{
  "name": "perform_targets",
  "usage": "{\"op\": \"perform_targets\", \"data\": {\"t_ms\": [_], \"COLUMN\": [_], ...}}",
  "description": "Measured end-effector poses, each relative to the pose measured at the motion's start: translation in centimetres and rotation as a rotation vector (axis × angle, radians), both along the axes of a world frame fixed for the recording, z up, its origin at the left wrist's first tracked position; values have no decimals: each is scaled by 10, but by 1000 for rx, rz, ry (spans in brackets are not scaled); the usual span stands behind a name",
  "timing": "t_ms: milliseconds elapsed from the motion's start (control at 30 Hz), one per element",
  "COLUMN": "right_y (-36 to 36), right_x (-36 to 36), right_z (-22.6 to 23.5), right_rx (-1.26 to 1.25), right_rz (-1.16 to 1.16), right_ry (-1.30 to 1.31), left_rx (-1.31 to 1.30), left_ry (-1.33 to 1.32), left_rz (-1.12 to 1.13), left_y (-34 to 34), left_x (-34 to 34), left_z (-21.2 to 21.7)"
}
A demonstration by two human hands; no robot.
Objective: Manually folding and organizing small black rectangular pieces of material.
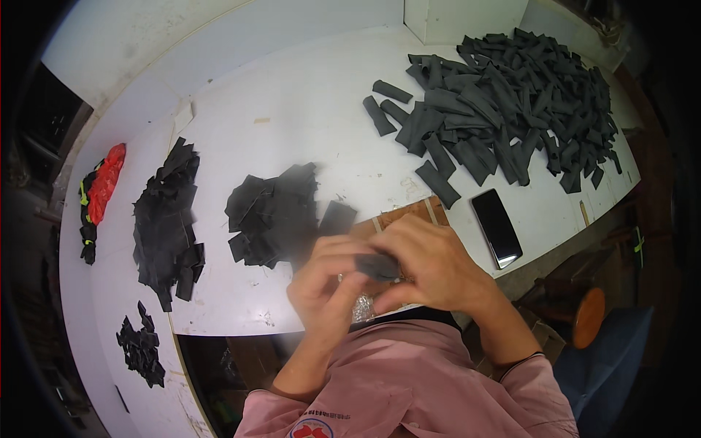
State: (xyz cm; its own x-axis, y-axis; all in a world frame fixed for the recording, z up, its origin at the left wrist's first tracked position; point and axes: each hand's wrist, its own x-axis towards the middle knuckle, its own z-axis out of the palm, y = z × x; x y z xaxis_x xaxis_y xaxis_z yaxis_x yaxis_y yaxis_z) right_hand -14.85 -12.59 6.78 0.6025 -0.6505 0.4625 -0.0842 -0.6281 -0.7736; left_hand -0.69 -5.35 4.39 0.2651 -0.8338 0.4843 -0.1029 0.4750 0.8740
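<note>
Both my hands meet just above the near edge of the white table [307, 109]. My left hand [328, 285] and my right hand [431, 266] together pinch a small dark grey strip [377, 266] between their fingertips. A shiny crumpled silvery bit [363, 310] shows just under my hands. A brown wooden board [409, 214] lies on the table right behind my fingers. A heap of flat black cut pieces [274, 212] sits just left of my hands. A large heap of dark grey strips [504, 102] covers the far right of the table.
A black phone [496, 226] lies right of the board near the table edge. More black pieces form a pile [168, 219] at the left and a small pile [140, 349] at the near left. A red and black bundle [98, 193] lies far left. An orange stool [588, 317] stands at the right.
</note>
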Motion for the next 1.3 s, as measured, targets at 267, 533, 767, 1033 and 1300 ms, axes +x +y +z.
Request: {"op": "perform_targets", "data": {"t_ms": [267, 533, 767, 1033, 1300], "right_y": [1, -2, -2, 3, -2], "right_x": [-7, -3, -5, -4, -6], "right_z": [-45, -41, -35, -75, -44], "right_rx": [-270, -327, -202, -60, -134], "right_rz": [-34, -20, -27, -27, -43], "right_ry": [339, 310, 214, 188, 363], "left_rx": [108, -20, 180, 231, 64], "left_ry": [77, -267, 314, -122, 269], "left_rz": [-20, 100, -340, -221, -222], "left_y": [-3, 3, -13, -15, -7], "left_x": [-4, 1, -6, -6, -10], "left_z": [-32, -28, -5, -5, 1]}}
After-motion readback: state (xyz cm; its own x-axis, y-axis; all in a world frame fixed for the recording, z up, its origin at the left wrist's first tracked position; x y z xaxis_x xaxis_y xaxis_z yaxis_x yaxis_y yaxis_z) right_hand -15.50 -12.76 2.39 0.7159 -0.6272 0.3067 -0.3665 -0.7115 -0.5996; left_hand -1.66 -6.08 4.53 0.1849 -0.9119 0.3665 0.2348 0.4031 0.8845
